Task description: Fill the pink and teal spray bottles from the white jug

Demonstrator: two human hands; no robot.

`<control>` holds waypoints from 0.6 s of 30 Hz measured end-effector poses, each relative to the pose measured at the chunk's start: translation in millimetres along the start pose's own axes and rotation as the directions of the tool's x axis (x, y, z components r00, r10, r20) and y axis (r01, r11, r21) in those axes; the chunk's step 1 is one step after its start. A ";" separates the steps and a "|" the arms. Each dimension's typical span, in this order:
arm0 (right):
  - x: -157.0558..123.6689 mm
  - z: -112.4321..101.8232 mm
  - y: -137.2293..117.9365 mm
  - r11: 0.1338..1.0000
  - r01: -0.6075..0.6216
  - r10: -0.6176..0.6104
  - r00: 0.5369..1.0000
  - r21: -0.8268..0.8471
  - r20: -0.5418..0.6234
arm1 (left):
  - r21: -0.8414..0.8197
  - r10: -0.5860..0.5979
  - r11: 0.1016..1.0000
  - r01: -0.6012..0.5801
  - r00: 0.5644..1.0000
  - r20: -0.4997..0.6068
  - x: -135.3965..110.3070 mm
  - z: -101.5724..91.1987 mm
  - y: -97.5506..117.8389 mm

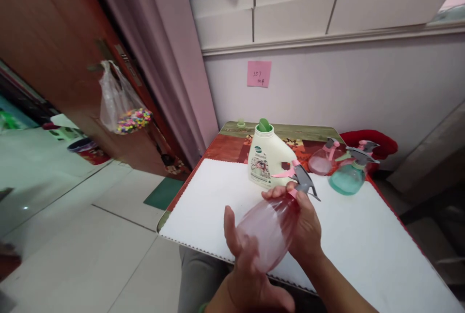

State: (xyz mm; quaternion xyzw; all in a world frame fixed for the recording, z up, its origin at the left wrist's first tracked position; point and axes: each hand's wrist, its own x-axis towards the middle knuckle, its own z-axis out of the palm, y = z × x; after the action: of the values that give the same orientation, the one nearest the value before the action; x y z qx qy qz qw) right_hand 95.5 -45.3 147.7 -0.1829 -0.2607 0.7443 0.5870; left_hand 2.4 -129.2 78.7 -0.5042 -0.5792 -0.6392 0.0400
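Observation:
A pink see-through spray bottle (267, 233) with a grey and pink trigger head is tilted in front of me, over the near edge of the table. My right hand (307, 226) is closed around its neck, just under the trigger. At the bottle's base, my left hand (250, 274) is open with fingers spread; whether it touches the bottle I cannot tell. Behind stands a cream jug (259, 163) with a printed label and a green piece in its mouth. To the right are a teal spray bottle (348, 179) and another pink spray bottle (321, 160).
A white sheet (210, 201) covers much of the table. A small green cap (241, 122) lies at the back left corner. Something red (387, 143) sits beyond the right edge. Left of the table, a plastic bag (112, 95) of colourful bits hangs from the door handle.

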 end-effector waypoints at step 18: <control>8.1 -17.8 -5.8 0.974 0.008 -0.036 0.992 -0.226 -0.121 | -0.312 -0.155 0.908 0.281 0.915 0.373 13.7 -4.6 -0.9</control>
State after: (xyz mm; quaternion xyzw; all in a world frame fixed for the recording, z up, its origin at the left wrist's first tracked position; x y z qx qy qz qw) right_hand 108.3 -33.3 137.2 -0.2914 -0.3081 0.6905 0.5859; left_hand -7.6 -125.2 88.3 -0.5365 -0.5043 -0.6377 -0.2260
